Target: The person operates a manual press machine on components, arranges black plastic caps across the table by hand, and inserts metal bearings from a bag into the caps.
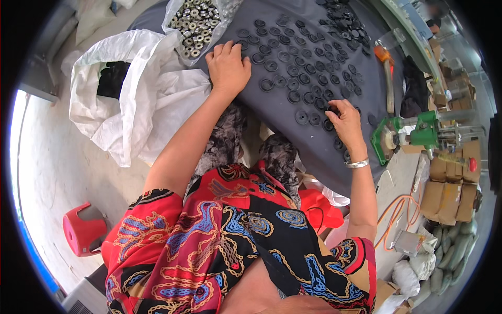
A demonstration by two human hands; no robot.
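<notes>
Many black round plastic parts, ring-like with a raised centre, lie spread in loose rows over a dark grey cloth-covered table. My left hand rests at the table's left edge, fingers apart and slightly bent, beside the nearest black parts; nothing shows in its grip. Lower right of the spread, my right hand has thumb and fingertips closed around the edge of one black round part. Its fingers partly hide that part. Just beyond my left hand, a clear plastic bag holds many small metal rollers.
A heap of black parts lies at the far right. An orange-headed hammer and a green hand press stand along the right edge. Left is a white sack; a red stool and cardboard boxes are on the floor.
</notes>
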